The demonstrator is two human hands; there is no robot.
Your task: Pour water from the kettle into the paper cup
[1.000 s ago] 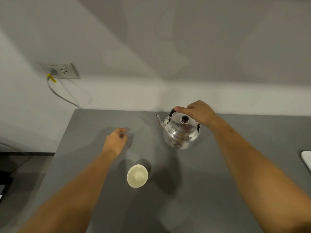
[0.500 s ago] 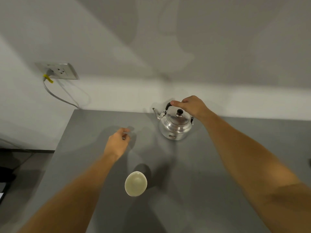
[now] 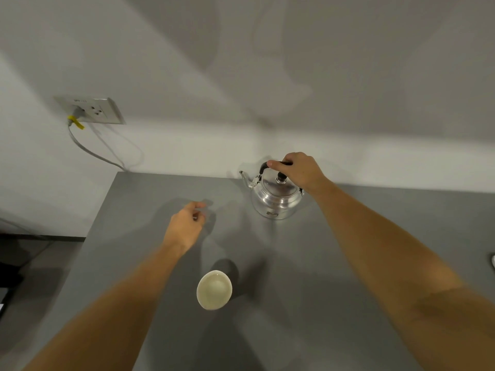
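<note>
A shiny metal kettle (image 3: 277, 199) with a black handle and lid knob stands upright near the far edge of the grey table (image 3: 308, 290), spout pointing left. My right hand (image 3: 301, 170) is closed around its handle from above. A white paper cup (image 3: 214, 289) stands upright nearer to me, in front and left of the kettle; I look into its pale inside. My left hand (image 3: 184, 226) hovers over the table between cup and far edge, fingers loosely curled, holding nothing.
A wall socket (image 3: 89, 109) with a grey cable (image 3: 88, 148) and yellow tag is on the white wall at left. The table's left edge drops to a dark floor. A white object (image 3: 492, 262) peeks in at the right edge.
The kettle and my right hand have shifted away from me toward the table's far edge. The cup now lies lower in view. My left hand stays about where it was.
</note>
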